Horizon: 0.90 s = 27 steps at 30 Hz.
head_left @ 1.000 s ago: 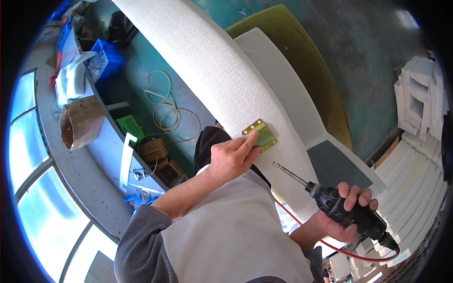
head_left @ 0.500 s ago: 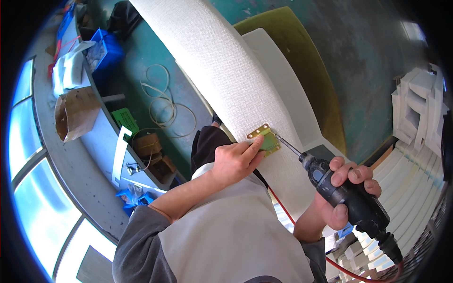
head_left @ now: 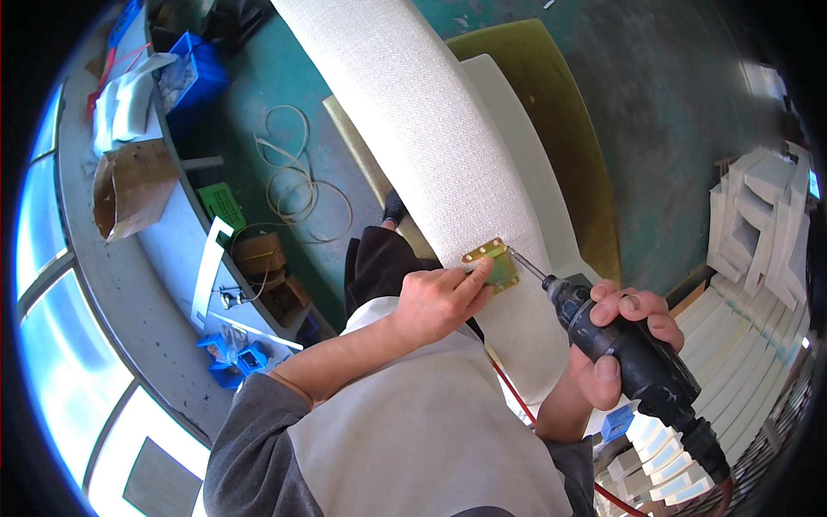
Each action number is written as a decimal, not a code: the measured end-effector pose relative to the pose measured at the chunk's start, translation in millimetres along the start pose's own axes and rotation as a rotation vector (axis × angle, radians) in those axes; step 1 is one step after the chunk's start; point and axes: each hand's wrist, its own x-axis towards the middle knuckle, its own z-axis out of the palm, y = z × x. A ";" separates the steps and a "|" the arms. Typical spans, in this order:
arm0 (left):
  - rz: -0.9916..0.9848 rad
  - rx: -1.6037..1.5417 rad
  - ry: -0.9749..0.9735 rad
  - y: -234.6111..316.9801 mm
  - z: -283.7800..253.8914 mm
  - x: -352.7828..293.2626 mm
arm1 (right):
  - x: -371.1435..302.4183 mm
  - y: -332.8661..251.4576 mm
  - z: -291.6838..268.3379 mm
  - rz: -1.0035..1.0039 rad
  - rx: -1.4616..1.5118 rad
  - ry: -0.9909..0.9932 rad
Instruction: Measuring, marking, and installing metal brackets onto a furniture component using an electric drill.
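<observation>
A brass-coloured metal bracket with holes along its edges (head_left: 502, 271) lies on a long piece covered in cream woven fabric (head_left: 413, 103). My left hand (head_left: 441, 302) is closed at the bracket's near left side. Its index finger presses on the plate and the other fingers are curled. My right hand (head_left: 633, 314) wraps round a black power screwdriver (head_left: 633, 366), tilted with its body to the lower right. The driver's thin bit reaches the bracket's far right corner; a screw at its tip is too small to make out.
A red hose (head_left: 514, 392) runs from the driver past my right forearm. At the left stands a workbench (head_left: 164, 241) with a cardboard box (head_left: 133, 189) and blue bins (head_left: 196, 77). Coiled pale tubing (head_left: 297, 189) lies on the green floor. White foam pieces (head_left: 758, 215) are stacked at the right.
The bit's tip has come closer to the bracket's corner. My right hand and the driver have shifted slightly left, and the whole view has moved a little. Both hands keep their hold.
</observation>
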 end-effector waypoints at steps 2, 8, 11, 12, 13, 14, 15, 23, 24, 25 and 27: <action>-0.007 0.016 -0.022 0.6 0.1 0.2 | 1.5 -0.7 2.6 -0.007 -0.004 -0.021; -0.010 0.005 -0.018 -0.1 1.3 -0.9 | 5.7 -11.1 15.0 0.047 -0.047 -0.103; -0.001 0.010 -0.006 -1.1 1.2 -0.6 | 14.7 -14.2 17.8 0.056 -0.044 -0.232; -0.002 0.003 -0.004 -0.9 1.2 -0.4 | 17.3 -12.0 20.6 0.047 -0.014 -0.275; 0.002 0.000 -0.001 -0.8 1.4 -0.5 | 18.4 -10.9 23.6 0.038 0.016 -0.318; 0.003 0.002 0.003 -1.4 1.9 -1.1 | 15.7 -8.6 27.6 0.046 0.043 -0.287; -0.004 0.000 0.008 -2.0 2.7 -1.9 | 16.8 -7.6 29.2 0.049 0.043 -0.295; -0.016 -0.008 -0.011 -1.3 1.0 -3.4 | 27.1 -12.2 34.9 0.104 0.005 -0.369; -0.023 -0.010 -0.006 -1.5 2.1 -4.5 | 26.0 -12.9 36.4 0.106 0.006 -0.377; -0.023 -0.002 -0.002 -1.7 3.6 -5.9 | 24.3 -13.3 37.9 0.120 -0.001 -0.354; -0.024 0.002 0.004 -1.8 3.2 -4.7 | 24.4 -12.5 40.0 0.135 -0.011 -0.333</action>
